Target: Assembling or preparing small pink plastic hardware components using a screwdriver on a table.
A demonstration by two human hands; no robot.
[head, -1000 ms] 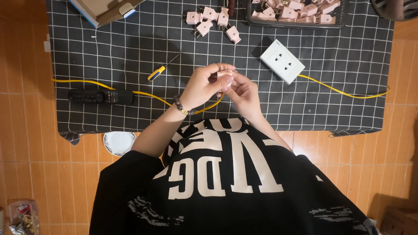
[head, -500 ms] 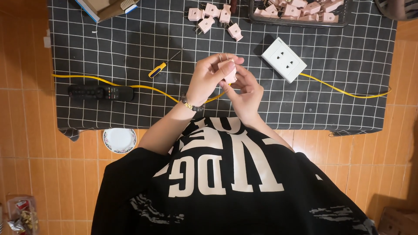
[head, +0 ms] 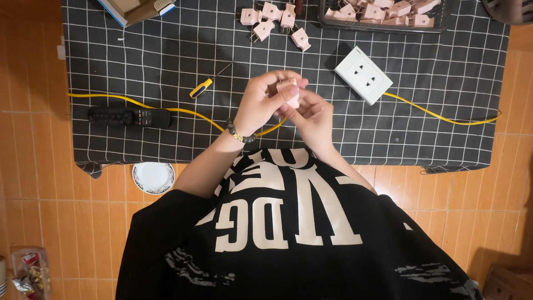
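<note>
Left hand [head: 265, 103]: your fingers curl closed around a pink plug [head: 290, 93], a bead bracelet [head: 239, 135] on the wrist.
Right hand [head: 312, 114]: you pinch the same plug from below, fingertips meeting your left ones.
Plug: held between both hands, above the mat [head: 139, 50], just over the yellow cable [head: 133, 103].
Screwdriver [head: 207, 82]: on the mat, near your left hand, not touching it.
Socket [head: 363, 74]: white, beyond your right hand, on the cable's end.
Loose plugs [head: 275, 19]: pink, scattered at the mat's far edge, beside a dark tray [head: 383, 11] holding more.
Remote [head: 129, 116]: black, far left, just below the cable.
Saucer [head: 153, 177]: on the floor, off the mat's near edge.
</note>
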